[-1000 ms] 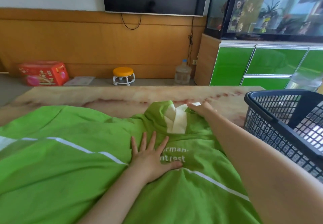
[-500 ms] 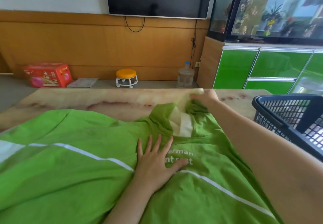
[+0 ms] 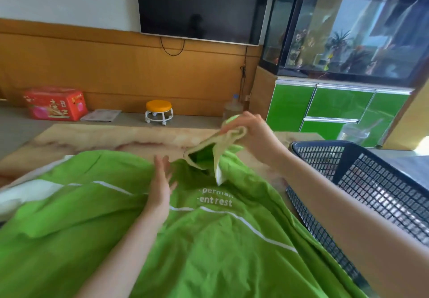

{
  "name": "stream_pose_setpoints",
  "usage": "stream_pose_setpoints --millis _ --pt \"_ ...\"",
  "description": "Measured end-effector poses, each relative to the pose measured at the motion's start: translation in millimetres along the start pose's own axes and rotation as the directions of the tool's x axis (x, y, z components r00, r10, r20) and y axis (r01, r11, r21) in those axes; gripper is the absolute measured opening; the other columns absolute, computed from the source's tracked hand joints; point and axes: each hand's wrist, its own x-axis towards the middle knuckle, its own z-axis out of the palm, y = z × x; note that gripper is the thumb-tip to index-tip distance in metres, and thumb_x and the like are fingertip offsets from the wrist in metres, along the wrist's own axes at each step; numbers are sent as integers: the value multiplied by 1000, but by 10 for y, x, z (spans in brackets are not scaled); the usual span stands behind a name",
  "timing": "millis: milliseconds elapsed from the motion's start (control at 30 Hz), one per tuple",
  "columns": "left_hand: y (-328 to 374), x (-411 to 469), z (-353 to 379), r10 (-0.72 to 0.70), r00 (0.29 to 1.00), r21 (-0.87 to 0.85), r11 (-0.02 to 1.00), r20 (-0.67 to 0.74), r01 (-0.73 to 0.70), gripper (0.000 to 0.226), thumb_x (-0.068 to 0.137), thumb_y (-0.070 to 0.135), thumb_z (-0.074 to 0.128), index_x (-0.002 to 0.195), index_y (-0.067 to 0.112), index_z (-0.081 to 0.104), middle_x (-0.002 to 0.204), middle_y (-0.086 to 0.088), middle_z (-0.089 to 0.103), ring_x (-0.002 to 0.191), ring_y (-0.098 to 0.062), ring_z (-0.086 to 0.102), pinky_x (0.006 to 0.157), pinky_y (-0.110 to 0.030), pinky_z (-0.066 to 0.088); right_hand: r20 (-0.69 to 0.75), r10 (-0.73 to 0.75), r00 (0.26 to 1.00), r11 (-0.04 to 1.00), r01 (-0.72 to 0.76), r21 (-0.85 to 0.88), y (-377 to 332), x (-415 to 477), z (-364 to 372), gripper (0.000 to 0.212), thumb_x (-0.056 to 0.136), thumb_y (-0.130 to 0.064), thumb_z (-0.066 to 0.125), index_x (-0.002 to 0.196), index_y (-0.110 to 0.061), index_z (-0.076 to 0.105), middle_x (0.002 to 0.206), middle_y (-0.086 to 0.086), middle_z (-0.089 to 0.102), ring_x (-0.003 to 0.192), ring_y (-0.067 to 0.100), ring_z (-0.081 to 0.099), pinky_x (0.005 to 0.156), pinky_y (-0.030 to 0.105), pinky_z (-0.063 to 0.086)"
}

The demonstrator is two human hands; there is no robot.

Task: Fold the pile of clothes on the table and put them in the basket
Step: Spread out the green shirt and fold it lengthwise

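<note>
We see the desk (image 3: 104, 139) largely covered by a green jacket (image 3: 209, 239), its white lettering facing up. A dark basket (image 3: 348, 145) stands at the right, just beside the jacket. Our right grip (image 3: 253, 130) pinches the pale collar (image 3: 209, 149), holding it above the desk. Our left grip (image 3: 161, 186) holds nothing, fingers straight, over the jacket's chest.

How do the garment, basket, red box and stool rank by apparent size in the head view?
1. Garment, filling the lower frame.
2. Basket, cut off at right.
3. Red box.
4. Stool.
Garment and basket lie nearer the camera, so true sizes are unsure.
</note>
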Motion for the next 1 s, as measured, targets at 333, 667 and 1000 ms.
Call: stream_pose_setpoints --millis 333,667,1000 --pt "221 -532 -291 45 985 558 819 167 -132 16 95 14 51 105 17 63 114 -8 64 98 -15 56 76 -29 45 343 90 935 987 -131 97 137 -1750 556 45 76 -19 61 113 -44 63 130 -28 42 127 -5 27 107 11 19" --pt "14 -697 -36 -33 955 733 649 296 -205 22 92 19 56 111 18 66 107 4 63 102 -9 56 83 -20 40 7 884 468 387 -738 552 575 -1372 851 54 76 -32 77 119 -5 58 104 9 68 94 25 64 88 41 52" --pt "544 -860 -174 -303 948 192 940 96 281 44 90 60 40 100 22 60 93 -10 69 86 -28 66 65 -40 58 -143 -4 990 1000 6 17 -644 -1393 694 18 83 -37 59 87 -26 72 81 -9 65 78 8 59 71 23 49"
